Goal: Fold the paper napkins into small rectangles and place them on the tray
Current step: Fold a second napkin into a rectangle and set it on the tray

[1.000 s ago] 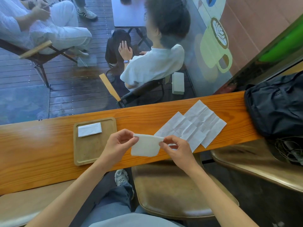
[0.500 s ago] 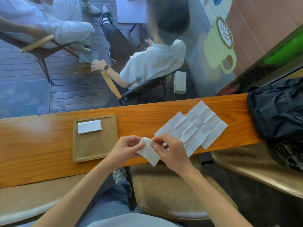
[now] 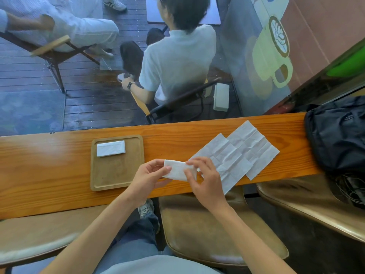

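Observation:
Both hands hold a white paper napkin (image 3: 176,170), folded into a small rectangle, just above the counter's front edge. My left hand (image 3: 148,177) pinches its left end; my right hand (image 3: 205,178) pinches its right end with thumb on top. A wooden tray (image 3: 116,175) lies to the left on the counter, with one folded napkin (image 3: 111,148) in its far part. Two unfolded, creased napkins (image 3: 235,155) lie overlapping on the counter to the right of my hands.
The narrow wooden counter (image 3: 49,171) runs left to right along a window. A black backpack (image 3: 337,135) sits at its right end. Brown stools (image 3: 213,234) stand below. Beyond the glass, people sit on chairs.
The napkin in my hands went from a wider half-fold to a narrower rectangle, and my hands rose slightly towards the counter. The person outside shifted position.

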